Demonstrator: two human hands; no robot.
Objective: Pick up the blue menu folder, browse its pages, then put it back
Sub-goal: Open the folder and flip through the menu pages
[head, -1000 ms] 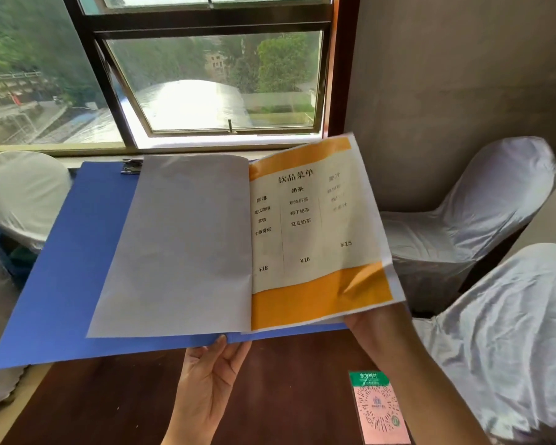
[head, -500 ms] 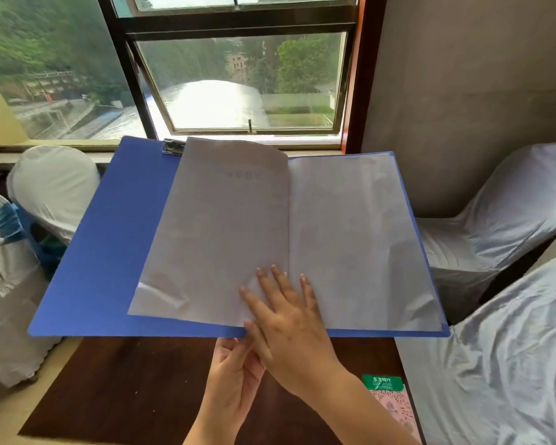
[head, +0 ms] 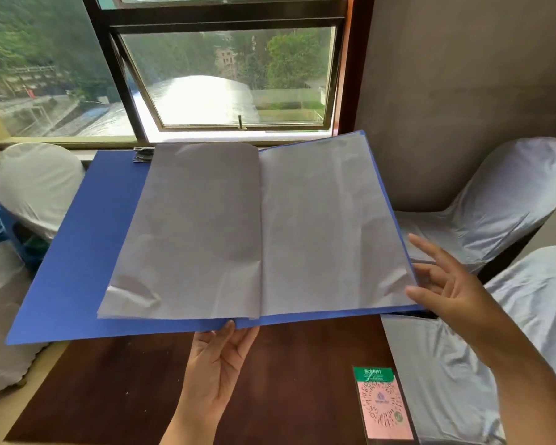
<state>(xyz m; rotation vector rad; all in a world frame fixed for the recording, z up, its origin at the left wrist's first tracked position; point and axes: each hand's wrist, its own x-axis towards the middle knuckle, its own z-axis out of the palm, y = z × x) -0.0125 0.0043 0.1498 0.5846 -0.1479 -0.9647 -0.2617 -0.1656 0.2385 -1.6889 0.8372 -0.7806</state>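
The blue menu folder (head: 77, 252) lies open and is held up above a dark wooden table. Two blank grey-white pages (head: 260, 232) face up across it, and a metal clip (head: 143, 154) sits at its top left. My left hand (head: 217, 364) supports the folder from below at the bottom of the spine, thumb on the lower edge. My right hand (head: 443, 284) is at the folder's lower right corner, fingers spread, with the thumb at the page's edge. Whether it grips the corner is unclear.
The dark wooden table (head: 126, 396) carries a pink and green QR-code card (head: 382, 403) at the lower right. White-covered chairs stand at the left (head: 36, 184), at the right (head: 495, 200) and at the lower right (head: 511, 332). A window (head: 225, 75) is behind.
One second ago an orange and white menu page was being turned by my right hand. It then lay flat under that hand. Now my right hand has moved out to the folder's lower right corner.
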